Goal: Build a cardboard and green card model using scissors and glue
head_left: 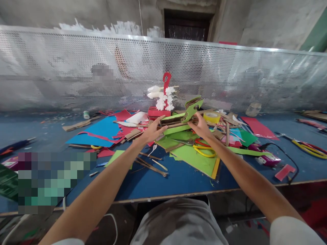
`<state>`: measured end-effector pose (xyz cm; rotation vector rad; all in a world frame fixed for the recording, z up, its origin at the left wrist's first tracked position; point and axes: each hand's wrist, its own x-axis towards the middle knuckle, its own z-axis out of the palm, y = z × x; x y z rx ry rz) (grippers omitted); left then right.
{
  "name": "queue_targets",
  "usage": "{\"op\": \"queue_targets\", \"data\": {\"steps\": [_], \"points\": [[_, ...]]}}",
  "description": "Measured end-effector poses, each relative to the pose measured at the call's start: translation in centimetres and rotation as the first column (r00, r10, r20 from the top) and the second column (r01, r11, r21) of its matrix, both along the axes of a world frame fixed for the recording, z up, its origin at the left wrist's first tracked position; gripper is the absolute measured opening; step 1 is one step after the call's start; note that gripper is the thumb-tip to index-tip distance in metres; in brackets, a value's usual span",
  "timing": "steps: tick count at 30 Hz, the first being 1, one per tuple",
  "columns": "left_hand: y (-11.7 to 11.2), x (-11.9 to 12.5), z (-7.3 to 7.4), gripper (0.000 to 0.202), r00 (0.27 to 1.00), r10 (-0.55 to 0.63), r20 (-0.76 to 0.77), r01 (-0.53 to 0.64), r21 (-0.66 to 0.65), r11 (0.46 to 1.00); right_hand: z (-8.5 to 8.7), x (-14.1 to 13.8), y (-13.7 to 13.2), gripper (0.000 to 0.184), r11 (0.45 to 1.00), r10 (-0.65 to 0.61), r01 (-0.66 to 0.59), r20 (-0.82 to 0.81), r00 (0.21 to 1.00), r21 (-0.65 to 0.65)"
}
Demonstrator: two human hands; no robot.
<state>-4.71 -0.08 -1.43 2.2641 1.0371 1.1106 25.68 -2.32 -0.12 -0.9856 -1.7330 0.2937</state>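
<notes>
Both my hands are at a green-faced cardboard craft piece [190,110], which has a long low base and a curved upright part at its right end. My left hand [152,131] grips the left end of the base, thumb towards me. At the right end, my right hand [200,126] holds it close below the upright part. Just behind stands a red craft piece [159,112] with a hooked stem and white flowers. Beneath my hands lie green sheets [189,160] and scissors with yellow and orange handles [205,151].
A yellow tape roll [212,117] lies right of my hands. Blue sheet [99,129] and cardboard scraps spread leftward. Pliers [306,144] and a purple corded device [267,157] lie to the right. A perforated metal screen [143,68] closes off the table's back.
</notes>
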Motion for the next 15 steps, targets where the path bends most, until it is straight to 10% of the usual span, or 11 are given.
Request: {"op": "queue_targets", "data": {"steps": [15], "points": [[-0.4, 0.5, 0.0, 0.084, 1.000, -0.011, 0.029, 0.012, -0.014, 1.000, -0.5, -2.0, -0.3, 0.049, 0.991, -0.129, 0.130, -0.018, 0.991, 0.039]]}}
